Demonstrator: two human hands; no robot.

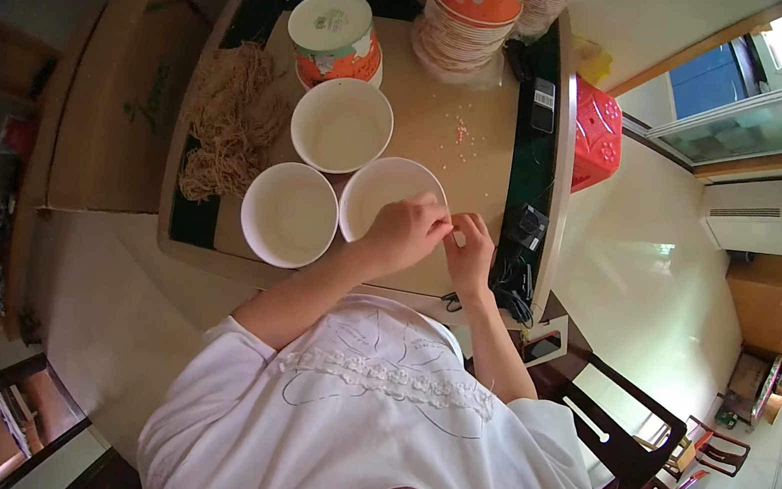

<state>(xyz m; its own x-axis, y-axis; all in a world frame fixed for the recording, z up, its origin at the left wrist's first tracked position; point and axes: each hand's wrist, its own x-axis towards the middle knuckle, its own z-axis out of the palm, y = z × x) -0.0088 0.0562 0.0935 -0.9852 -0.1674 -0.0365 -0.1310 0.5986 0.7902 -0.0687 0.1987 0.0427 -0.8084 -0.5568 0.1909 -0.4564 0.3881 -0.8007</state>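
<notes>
My left hand (407,226) reaches over the front right white paper tub (368,196), its fingers pinched at the tub's right rim. Right beside it, my right hand (470,250) is closed too, fingertips almost meeting the left ones. Whatever lies between the fingers is too small or hidden to make out. Two more open white tubs stand close by: one at the front left (290,216) and one behind (342,126). An orange-patterned tub (337,64) sits upside down behind these, its pale base facing up.
Tangled brown string (233,120) lies on the table's left side. Stacked paper tubs (459,42) stand at the back. Small pinkish bits (461,134) dot the brown board (489,97). Black devices (526,226) and cables line the right edge, near a red stool (594,138). A carton (124,103) stands left.
</notes>
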